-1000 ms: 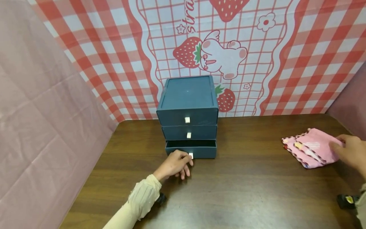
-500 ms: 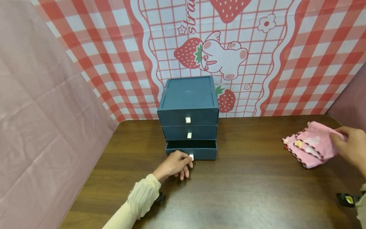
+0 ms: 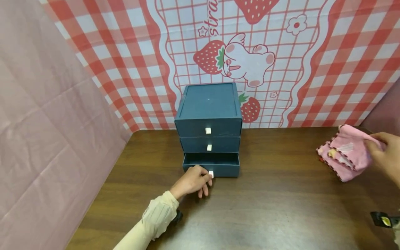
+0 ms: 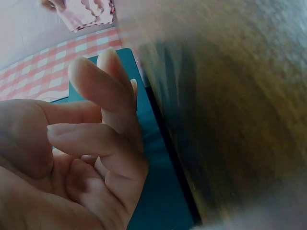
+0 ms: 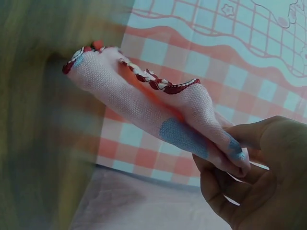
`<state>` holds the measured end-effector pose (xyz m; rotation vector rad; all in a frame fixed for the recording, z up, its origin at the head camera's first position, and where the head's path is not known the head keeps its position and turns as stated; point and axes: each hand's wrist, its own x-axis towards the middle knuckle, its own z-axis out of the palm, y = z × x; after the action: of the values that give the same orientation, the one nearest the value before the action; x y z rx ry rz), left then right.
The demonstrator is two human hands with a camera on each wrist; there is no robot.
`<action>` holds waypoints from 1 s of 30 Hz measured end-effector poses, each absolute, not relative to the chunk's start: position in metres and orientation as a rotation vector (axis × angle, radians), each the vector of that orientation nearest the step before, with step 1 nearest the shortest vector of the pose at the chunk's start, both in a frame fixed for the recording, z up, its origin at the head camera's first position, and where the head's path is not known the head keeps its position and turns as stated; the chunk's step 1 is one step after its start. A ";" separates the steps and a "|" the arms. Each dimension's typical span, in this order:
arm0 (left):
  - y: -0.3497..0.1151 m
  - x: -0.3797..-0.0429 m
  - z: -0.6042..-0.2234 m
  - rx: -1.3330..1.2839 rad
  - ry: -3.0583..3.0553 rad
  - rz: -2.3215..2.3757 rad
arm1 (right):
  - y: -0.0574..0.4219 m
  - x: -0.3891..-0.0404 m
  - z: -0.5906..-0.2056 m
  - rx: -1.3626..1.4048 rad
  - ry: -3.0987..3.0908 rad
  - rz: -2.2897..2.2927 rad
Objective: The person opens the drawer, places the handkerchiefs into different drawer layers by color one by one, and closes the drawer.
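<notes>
A dark blue three-drawer box (image 3: 208, 100) stands near the back of the table. Its bottom drawer (image 3: 226, 170) is partly pulled out, and only a dark inside shows. My left hand (image 3: 193, 181) pinches the white knob (image 3: 211, 174) of that drawer, its other fingers hanging below; in the left wrist view the fingers (image 4: 120, 153) hide the knob. At the far right, my right hand (image 3: 389, 156) grips one edge of a folded pink towel (image 3: 354, 147) with a dark-and-white stitched border. The right wrist view shows the towel (image 5: 139, 105) held between thumb and fingers, its folds sagging away.
Below spreads the brown wooden table (image 3: 265, 208). A red-and-white checked cloth (image 3: 125, 62) with strawberries hangs close behind the box, and a pink cloth (image 3: 47, 121) hangs at the left. The upper two drawers (image 3: 225, 127) are closed.
The bottom drawer has come a little further out towards me with my left hand on its knob. My right hand has lifted the held edge of the towel slightly.
</notes>
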<state>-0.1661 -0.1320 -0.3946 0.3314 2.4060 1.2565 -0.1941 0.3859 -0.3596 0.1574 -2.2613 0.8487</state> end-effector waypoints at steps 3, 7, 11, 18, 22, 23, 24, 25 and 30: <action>-0.132 -0.165 -0.392 0.339 2.414 1.227 | 0.381 -0.193 -0.356 0.164 -2.230 0.878; -0.132 -0.162 -0.390 0.360 2.426 1.186 | 0.375 -0.191 -0.349 0.158 -2.214 0.854; -0.132 -0.157 -0.387 0.384 2.443 1.144 | 0.370 -0.188 -0.342 0.141 -2.229 0.806; -0.130 -0.148 -0.387 0.436 2.457 1.131 | 0.368 -0.185 -0.338 0.161 -2.192 0.800; -0.131 -0.142 -0.387 0.418 2.436 1.152 | 0.366 -0.182 -0.338 0.169 -2.182 0.804; -0.131 -0.141 -0.387 0.412 2.429 1.158 | 0.366 -0.182 -0.338 0.173 -2.183 0.825; -0.132 -0.139 -0.387 0.405 2.423 1.164 | 0.365 -0.181 -0.338 0.178 -2.186 0.837; -0.132 -0.138 -0.387 0.400 2.418 1.168 | 0.364 -0.181 -0.338 0.181 -2.188 0.855; -0.134 -0.132 -0.387 0.395 2.392 1.185 | 0.362 -0.181 -0.335 0.214 -2.149 0.930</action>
<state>-0.1324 -0.1338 -0.3875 0.3955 2.3919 1.1854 -0.1809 0.3618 -0.3350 0.2139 -2.1494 0.9305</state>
